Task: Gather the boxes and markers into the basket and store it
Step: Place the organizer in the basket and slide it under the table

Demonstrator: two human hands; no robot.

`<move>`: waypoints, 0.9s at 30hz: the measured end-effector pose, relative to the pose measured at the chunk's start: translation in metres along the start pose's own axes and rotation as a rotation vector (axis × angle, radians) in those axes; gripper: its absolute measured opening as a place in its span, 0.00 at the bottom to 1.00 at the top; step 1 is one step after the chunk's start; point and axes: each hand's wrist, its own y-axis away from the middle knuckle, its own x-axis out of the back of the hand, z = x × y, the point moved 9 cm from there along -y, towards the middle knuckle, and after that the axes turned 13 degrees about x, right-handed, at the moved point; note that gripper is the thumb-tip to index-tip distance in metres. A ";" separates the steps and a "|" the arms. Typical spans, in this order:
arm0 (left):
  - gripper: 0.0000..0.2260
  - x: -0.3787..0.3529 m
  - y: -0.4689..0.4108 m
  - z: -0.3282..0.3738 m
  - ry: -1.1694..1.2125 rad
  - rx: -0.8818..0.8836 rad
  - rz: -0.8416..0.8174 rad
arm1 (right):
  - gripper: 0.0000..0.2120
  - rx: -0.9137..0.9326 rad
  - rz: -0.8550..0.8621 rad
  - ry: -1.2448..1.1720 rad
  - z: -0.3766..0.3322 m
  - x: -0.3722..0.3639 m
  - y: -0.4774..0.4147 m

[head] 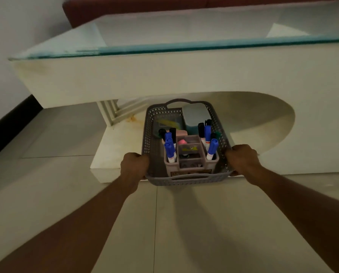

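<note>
Both hands hold a grey perforated plastic basket with cut-out handles [186,179] at its near corners. The left hand [134,166] has its grip closed around the basket's left rim; the right hand [242,159] has its grip closed around the right rim, so the basket lies directly between the two grips and extends away from them. The basket's underside appears to rest on the pale stone lower shelf [113,150] beneath the white table with a glass top [164,75], though contact cannot be confirmed. Just inside the grips stands a beige compartmented plastic organiser [191,164]: blue-capped and black-capped markers [170,149] stand upright in its left pocket, nearest the left grip, and a second set of blue-capped and black-capped markers [210,140] in its right pocket, nearest the right grip. Beyond the organiser, farthest from both grips, sits a pale blue lidded box [195,117], and to its left a flat, dim item that is hard to make out. Beige floor tiles [174,233] lie below the forearms.
</note>
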 end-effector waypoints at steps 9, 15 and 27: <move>0.47 -0.013 0.065 0.022 -0.235 -0.810 -0.342 | 0.32 0.567 -0.254 0.018 -0.021 -0.005 0.064; 0.45 -0.016 0.034 0.017 -0.346 -0.763 -0.103 | 0.21 0.596 -0.213 0.276 -0.016 -0.016 0.039; 0.34 -0.029 -0.003 0.043 -0.268 -0.644 0.114 | 0.22 0.428 0.101 0.288 -0.045 -0.038 -0.012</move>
